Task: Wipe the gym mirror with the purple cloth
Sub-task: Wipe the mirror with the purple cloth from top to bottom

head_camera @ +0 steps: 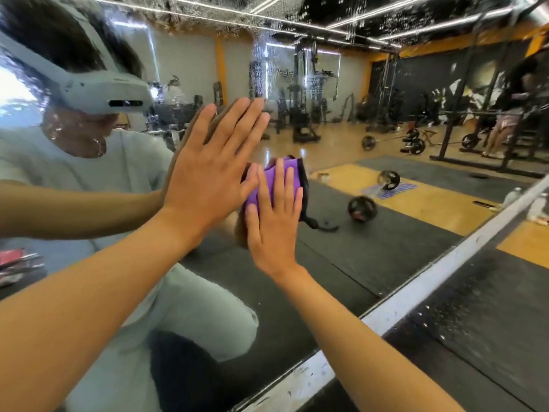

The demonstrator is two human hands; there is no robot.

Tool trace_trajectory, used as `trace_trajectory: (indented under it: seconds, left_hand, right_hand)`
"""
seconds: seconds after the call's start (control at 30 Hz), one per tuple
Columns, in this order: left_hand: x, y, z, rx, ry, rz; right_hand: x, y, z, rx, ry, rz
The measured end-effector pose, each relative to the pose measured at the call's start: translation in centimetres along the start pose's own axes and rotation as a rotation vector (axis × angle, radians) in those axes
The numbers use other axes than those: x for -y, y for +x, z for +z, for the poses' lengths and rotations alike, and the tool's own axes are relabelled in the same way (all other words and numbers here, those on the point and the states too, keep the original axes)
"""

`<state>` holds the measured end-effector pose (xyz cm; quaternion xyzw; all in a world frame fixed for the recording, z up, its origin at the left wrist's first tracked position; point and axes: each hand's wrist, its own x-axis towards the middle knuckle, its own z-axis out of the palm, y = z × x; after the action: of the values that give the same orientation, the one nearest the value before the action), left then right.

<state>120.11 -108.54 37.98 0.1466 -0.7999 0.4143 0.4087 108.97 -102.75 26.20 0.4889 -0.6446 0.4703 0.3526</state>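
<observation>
Both hands lie flat on the gym mirror (371, 233). The right hand (274, 226) presses the purple cloth (274, 182) against the glass with straight fingers; the left hand (208, 171), fingers spread, holds nothing. No writing is legible. The mirror's white bottom frame (401, 304) runs just below, with wet glass above.

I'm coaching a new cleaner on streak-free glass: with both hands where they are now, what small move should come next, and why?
Probably slide the right hand, pressing the folded purple cloth flat against the large wall mirror, upward. Spray droplets and runs cover the glass above, while the glass near the cloth looks clear. The left hand lies flat on the mirror as a brace.
</observation>
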Motion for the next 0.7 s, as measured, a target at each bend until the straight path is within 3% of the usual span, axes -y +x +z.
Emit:
trace_trajectory:
  seconds: [0.13,0.23,0.33,0.5,0.7]
  left_hand:
    - [0.0,0.0,0.2,-0.023,0.037,0.003]
    - [-0.1,0.0,0.4,-0.036,0.047,0.003]
    - [-0.2,0.0,0.3,-0.042,0.067,0.007]
    - [-0.2,0.0,0.4,-0.05,0.096,-0.002]
    - [-0.2,0.0,0.6,-0.068,0.072,-0.009]
  right_hand:
    - [-4.6,2.5,-2.0,0.041,-0.057,-0.141]
    - [-7.8,5.5,-3.5,0.003,-0.065,-0.1]
    - [-11.7,7.9,-4.6,-0.076,0.002,0.097]
    - [-15.3,7.0,-3.7,-0.215,0.124,0.647]
    - [-15.0,2.6,-1.5,-0.261,0.128,0.848]
